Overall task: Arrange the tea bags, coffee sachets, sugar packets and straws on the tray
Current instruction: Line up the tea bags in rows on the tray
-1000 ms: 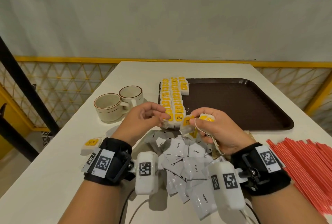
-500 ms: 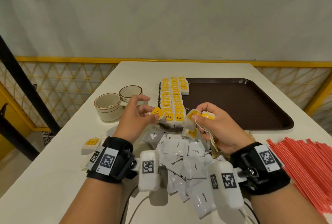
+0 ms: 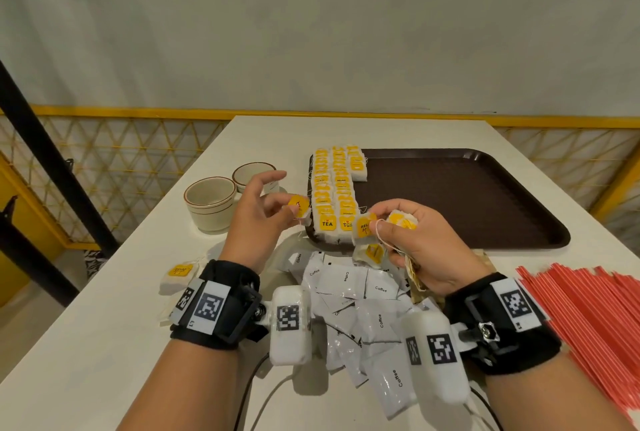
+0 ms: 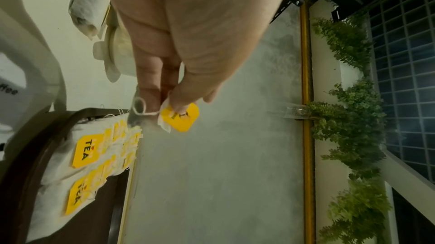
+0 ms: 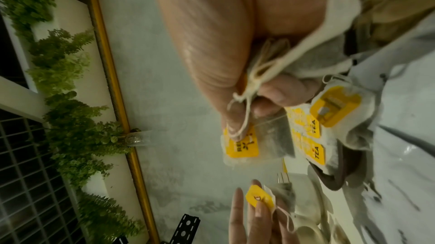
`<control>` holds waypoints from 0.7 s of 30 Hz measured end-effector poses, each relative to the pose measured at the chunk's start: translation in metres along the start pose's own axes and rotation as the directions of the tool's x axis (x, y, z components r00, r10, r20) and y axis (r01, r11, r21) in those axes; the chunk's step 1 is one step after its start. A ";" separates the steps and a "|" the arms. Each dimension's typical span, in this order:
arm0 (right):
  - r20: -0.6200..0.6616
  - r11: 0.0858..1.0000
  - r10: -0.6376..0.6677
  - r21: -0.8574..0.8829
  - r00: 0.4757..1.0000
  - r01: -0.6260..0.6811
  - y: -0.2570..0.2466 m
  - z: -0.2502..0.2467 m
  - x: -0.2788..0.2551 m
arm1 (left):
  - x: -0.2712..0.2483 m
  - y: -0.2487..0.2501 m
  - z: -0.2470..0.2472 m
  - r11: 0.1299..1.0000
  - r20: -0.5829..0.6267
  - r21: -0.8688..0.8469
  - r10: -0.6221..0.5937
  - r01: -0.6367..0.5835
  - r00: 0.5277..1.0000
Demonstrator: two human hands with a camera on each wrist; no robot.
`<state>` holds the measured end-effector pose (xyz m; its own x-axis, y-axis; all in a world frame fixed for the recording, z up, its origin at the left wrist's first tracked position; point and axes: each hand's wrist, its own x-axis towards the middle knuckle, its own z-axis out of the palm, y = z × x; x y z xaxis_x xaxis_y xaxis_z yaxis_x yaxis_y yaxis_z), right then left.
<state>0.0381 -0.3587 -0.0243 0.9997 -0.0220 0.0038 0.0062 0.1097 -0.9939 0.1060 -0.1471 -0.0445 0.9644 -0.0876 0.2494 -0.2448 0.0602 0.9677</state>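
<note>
We note yellow tags with black lettering on white tea bags, laid on a dark brown tray. Centre frame: white coffee sachets, black print. Lower right: red straws. Left of centre, two cream cups with brown rim stripes. The bench is off-white; behind it a yellow lattice railing.

Yellow-tagged tea bags in rows on brown tray, coffee sachets heaped, red straws alongside

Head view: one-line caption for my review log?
Left hand pinches one tea bag; right hand grips several beside the tray.
</note>
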 end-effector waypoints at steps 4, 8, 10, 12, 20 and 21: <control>-0.001 1.000 0.011 -0.010 1.000 -0.011 0.001 -0.001 0.000 | -0.002 0.002 0.004 1.000 0.033 0.003 0.012 -0.012 0.999; 0.008 1.000 0.023 0.000 1.000 -0.023 0.001 -0.001 0.001 | -0.002 0.000 0.005 0.999 -0.062 0.050 0.010 -0.007 0.998; 0.013 1.000 0.018 -0.004 1.000 -0.018 0.001 -0.001 0.001 | -0.003 0.000 0.006 1.000 -0.045 0.012 0.005 -0.005 0.999; 0.022 0.999 0.016 -0.031 1.000 -0.015 0.002 -0.001 0.001 | -0.005 0.002 0.007 1.000 0.016 0.003 -0.002 0.002 1.000; 0.168 0.989 -0.015 -0.140 0.986 0.039 0.006 0.007 -0.002 | -0.013 0.012 0.018 0.998 0.266 -0.033 0.052 -0.045 0.962; 0.186 0.985 -0.012 -0.166 0.982 0.043 0.007 0.008 -0.002 | -0.014 0.013 0.020 0.998 0.265 -0.040 0.062 -0.053 0.962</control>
<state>0.0361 -0.3503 -0.0307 0.9861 0.1623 0.0360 0.0460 -0.0581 -0.9972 0.0873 -0.1649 -0.0351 0.8865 -0.3439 0.3096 -0.2915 0.1046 0.9508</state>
